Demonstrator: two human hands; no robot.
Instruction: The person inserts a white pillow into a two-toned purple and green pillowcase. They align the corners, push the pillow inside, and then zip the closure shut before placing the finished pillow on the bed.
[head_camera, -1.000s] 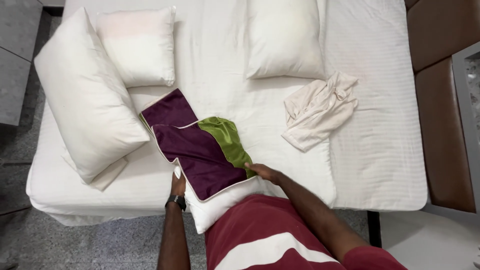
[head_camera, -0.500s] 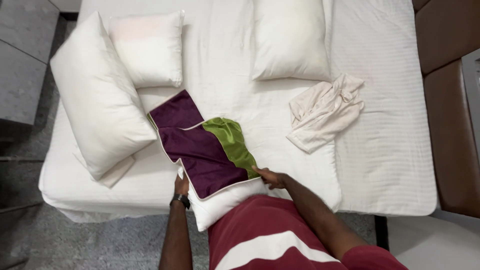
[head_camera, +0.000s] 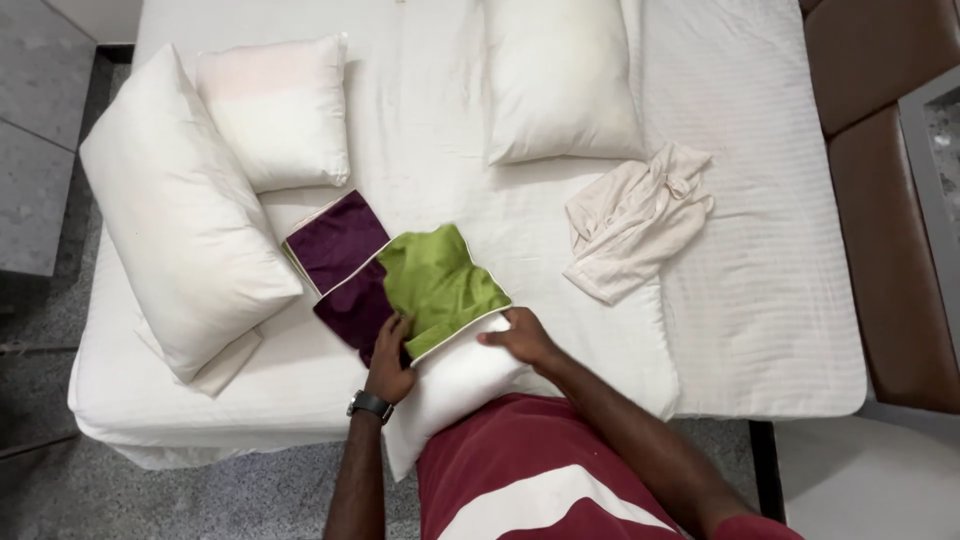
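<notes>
Work in hand: we are fitting a cover (head_camera: 400, 280), purple outside with a green lining, over a white insert (head_camera: 450, 385) at the near edge of the bed (head_camera: 760, 300).
Left hand: our left hand (head_camera: 388, 358) lies on the purple cloth, fingers curled into the cover's edge, gripping it; a watch (head_camera: 370, 405) sits on the wrist.
Right hand: our right hand (head_camera: 520, 338) rests on the insert's top corner just beside the green flap, fingers bent over it, pressing or pinching; we cannot tell which.
Done: we judge only the insert's top end has reached the cover's mouth, with the green lining turned back over it.
Left: most of the insert is bare and lies toward us; the cover is not yet pulled down or closed.
Around: three bare pillows (head_camera: 180, 215) and a crumpled cream cloth (head_camera: 635, 220) lie on the bed, well apart from our hands.
Packages, labels, signs: we see none.
</notes>
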